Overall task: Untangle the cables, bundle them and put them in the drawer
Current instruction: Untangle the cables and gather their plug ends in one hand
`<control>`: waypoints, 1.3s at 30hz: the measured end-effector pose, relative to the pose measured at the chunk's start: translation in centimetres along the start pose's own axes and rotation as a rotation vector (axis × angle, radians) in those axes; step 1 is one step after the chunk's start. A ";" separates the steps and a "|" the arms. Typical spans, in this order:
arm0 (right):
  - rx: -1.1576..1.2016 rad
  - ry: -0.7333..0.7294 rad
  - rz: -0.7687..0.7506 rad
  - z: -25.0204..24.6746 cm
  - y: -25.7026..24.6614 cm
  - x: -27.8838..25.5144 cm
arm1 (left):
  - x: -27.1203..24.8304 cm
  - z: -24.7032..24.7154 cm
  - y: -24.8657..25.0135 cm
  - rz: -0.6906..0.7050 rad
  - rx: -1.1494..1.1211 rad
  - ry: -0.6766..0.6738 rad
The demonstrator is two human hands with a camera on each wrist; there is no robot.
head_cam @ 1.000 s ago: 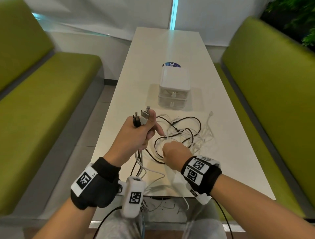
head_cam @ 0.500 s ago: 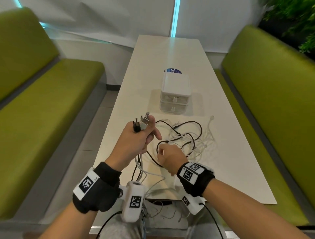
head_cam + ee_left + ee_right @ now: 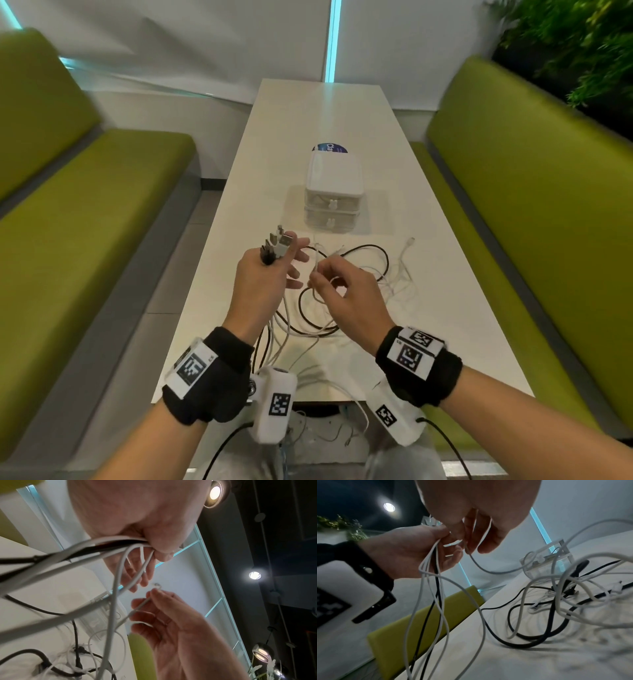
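Note:
My left hand (image 3: 274, 263) is raised over the table and grips several black and white cable ends, whose plugs (image 3: 276, 246) stick up past the thumb. The strands (image 3: 429, 588) hang down over the near table edge. My right hand (image 3: 317, 279) is just to its right and pinches a thin white cable (image 3: 315, 260) near its end; the left wrist view shows that cable (image 3: 145, 602) between thumb and fingers. Black and white cables (image 3: 363, 270) lie tangled on the table behind the hands. The small white two-drawer unit (image 3: 334, 192) stands beyond them, both drawers closed.
The long white table (image 3: 462, 325) runs away from me between two green benches (image 3: 85, 212) (image 3: 534, 212). A blue round sticker (image 3: 330, 148) shows behind the drawer unit. Plants (image 3: 582, 44) fill the far right corner. Loose cable ends dangle below the near table edge (image 3: 329, 431).
My right hand has risen off the tangle, lifting a thin white cable up beside the left hand. The left hand keeps its grip on the plugs.

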State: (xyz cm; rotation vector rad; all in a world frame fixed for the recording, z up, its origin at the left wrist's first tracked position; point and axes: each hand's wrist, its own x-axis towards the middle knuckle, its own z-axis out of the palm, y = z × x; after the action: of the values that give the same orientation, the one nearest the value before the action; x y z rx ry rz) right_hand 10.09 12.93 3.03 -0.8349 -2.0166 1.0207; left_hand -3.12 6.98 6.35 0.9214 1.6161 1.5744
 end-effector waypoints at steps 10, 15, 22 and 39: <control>0.057 -0.058 -0.159 0.5 0.7 -0.9 | -0.8 0.7 0.5 0.067 0.201 -0.183; -0.150 -0.172 -0.199 -0.1 0.6 -0.7 | -1.1 1.0 0.0 0.093 0.102 -0.180; -0.384 -0.299 -0.175 -1.7 1.8 -1.2 | -1.1 -0.4 2.3 0.101 -0.390 -0.039; -0.643 -0.263 -0.336 -3.8 2.4 0.5 | -1.0 1.4 0.0 0.134 0.136 -0.056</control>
State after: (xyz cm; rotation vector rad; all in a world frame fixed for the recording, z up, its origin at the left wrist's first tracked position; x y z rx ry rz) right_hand 13.49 15.95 2.74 -0.6540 -2.6549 0.2921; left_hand -1.43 6.80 6.32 1.1569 1.6682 1.5274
